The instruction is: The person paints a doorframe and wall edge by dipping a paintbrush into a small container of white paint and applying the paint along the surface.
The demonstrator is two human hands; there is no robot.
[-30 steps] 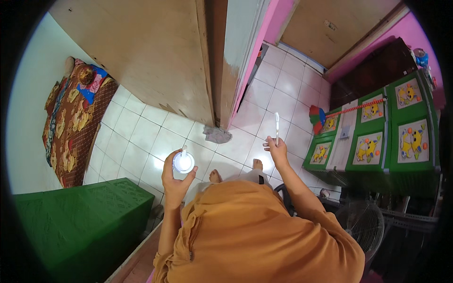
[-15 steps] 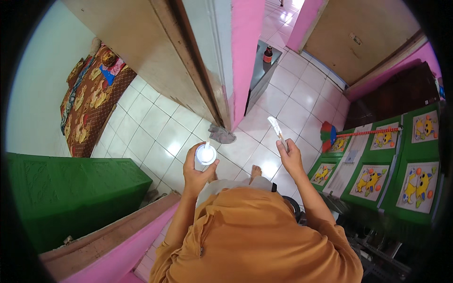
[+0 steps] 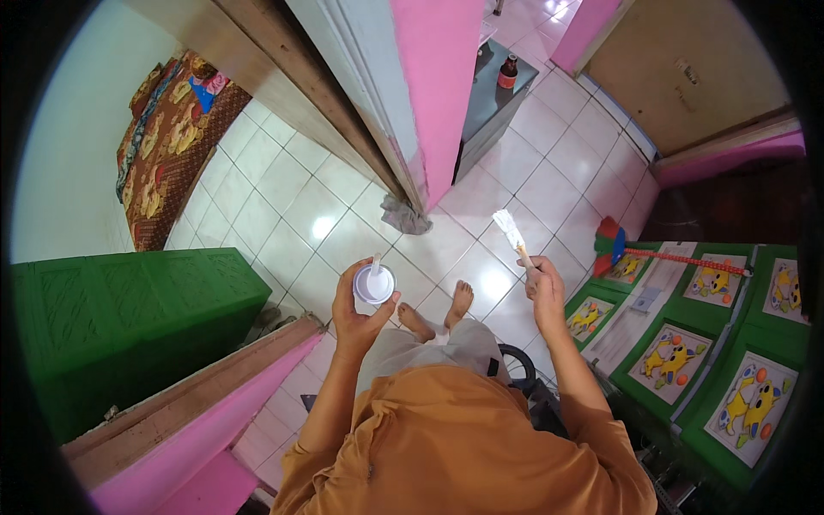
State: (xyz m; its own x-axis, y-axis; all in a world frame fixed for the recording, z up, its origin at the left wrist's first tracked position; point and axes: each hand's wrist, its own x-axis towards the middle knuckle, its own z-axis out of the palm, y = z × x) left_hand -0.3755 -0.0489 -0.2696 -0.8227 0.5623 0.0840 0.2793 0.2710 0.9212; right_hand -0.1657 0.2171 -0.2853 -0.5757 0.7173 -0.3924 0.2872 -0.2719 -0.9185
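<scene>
In front of my body, my left hand (image 3: 350, 319) is wrapped round a small round tub (image 3: 392, 292) with white stuff inside, probably paint. A pale flat stick (image 3: 376, 263) leans out over the tub's far rim. My right hand (image 3: 544, 294), to the right and clear of the tub, grips a paintbrush (image 3: 508, 228) by its wooden handle. White coats the bristles, which point up and away from me over the floor.
Ahead, a pink wall end (image 3: 436, 94) adjoins a worn door frame (image 3: 318, 94), with a grey rag (image 3: 405, 216) at its foot. Left is a green panelled door (image 3: 146, 322). A green cabinet (image 3: 665, 322) with a hanging duster (image 3: 611, 246) stands right. A bottle (image 3: 507, 72) tops a dark cabinet.
The view has shifted, and more of my legs and both feet now show. The brush has turned so its bristles look wider. Both hands keep their holds.
</scene>
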